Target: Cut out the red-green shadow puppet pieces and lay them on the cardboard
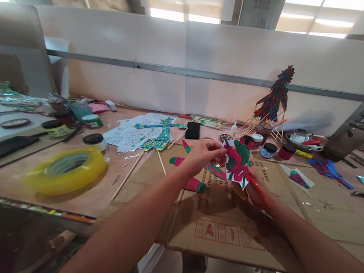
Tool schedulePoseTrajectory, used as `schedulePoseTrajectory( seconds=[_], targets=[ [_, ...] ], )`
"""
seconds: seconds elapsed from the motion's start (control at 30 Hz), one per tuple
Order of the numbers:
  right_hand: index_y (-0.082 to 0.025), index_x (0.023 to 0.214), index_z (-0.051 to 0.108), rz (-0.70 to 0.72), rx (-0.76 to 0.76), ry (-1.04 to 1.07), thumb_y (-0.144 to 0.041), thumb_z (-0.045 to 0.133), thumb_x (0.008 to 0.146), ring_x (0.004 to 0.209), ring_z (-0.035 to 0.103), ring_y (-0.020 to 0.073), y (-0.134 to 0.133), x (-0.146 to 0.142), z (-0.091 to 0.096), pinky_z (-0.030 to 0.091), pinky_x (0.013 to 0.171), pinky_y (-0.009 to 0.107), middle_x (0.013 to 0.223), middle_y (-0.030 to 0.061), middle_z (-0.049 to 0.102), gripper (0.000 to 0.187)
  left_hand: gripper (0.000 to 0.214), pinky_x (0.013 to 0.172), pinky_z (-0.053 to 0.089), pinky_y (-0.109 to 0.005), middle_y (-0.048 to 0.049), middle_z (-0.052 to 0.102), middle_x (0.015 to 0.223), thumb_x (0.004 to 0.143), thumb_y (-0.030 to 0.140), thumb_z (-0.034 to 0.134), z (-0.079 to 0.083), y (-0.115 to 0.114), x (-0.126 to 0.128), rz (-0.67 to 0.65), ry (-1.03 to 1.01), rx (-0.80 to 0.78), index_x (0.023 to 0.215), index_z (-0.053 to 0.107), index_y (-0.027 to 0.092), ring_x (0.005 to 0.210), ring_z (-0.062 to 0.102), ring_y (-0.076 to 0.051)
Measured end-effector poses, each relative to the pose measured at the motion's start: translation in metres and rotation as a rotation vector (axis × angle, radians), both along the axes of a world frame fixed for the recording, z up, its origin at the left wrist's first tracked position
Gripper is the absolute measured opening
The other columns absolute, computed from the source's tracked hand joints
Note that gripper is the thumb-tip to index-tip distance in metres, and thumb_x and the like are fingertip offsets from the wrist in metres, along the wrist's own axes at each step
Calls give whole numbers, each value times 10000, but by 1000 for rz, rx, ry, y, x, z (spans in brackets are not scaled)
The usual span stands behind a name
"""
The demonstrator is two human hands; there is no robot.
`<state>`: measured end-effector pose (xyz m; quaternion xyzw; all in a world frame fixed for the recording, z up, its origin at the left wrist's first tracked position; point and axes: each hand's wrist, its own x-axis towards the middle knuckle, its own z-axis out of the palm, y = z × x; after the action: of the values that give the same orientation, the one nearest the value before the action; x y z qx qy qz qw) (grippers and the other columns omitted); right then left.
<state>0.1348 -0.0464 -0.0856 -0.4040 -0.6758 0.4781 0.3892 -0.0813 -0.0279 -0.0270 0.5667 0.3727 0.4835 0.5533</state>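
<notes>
Magenta-and-green painted paper cutout (239,159), pinched by the left hand (207,153) (right hand (263,182) gripping red-handled scissors (258,188)), might tear if twisted.

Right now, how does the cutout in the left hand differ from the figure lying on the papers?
Colour: the cutout is mostly magenta and green; the figure is blue and yellow.
Pose: the cutout is held up by the left hand, while the figure lies on the papers.
Nearby: red-handled scissors are at the cutout; thin sticks lie by the figure.
Both look like flat, coloured pieces.
</notes>
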Motion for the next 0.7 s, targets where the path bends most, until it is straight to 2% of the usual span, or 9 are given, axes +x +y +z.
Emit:
schedulePoseTrajectory(
  seconds=[0.1,0.3,0.4,0.57,0.7],
  targets=[
    [-269,646,477,90,-22,-17,-659,595,955,408,337,132,-2,1,3,313,399,288,488,-41,414,511,363,613,430,-265,-26,718,693,800,475,918,-1,1,0,8,9,9,727,711,187,623,637,-130],
    [-278,674,473,32,10,-49,-512,686,895,454,373,144,-3,3,9,364,396,276,523,-44,394,387,421,630,452,-270,-31,717,696,753,522,943,0,2,-2,-2,2,11,699,702,182,628,630,-129],
    [-275,668,475,10,34,-73,-471,697,861,475,363,143,-2,4,14,351,381,264,551,-30,406,354,403,637,466,-271,-30,711,684,765,508,936,2,1,-2,-11,13,10,697,704,185,624,634,-130],
    [-268,714,549,-13,24,-103,-463,730,815,540,427,158,0,6,20,414,401,277,642,-5,470,285,370,653,491,-276,-32,713,676,798,480,916,3,1,-4,-27,22,44,699,718,183,625,639,-133],
    [-259,666,504,-30,27,-105,-404,745,768,563,407,154,0,6,19,411,422,278,646,-1,474,299,332,660,509,-276,-39,716,673,809,435,914,2,1,-4,-25,4,40,705,727,180,631,647,-136]
  ],
)
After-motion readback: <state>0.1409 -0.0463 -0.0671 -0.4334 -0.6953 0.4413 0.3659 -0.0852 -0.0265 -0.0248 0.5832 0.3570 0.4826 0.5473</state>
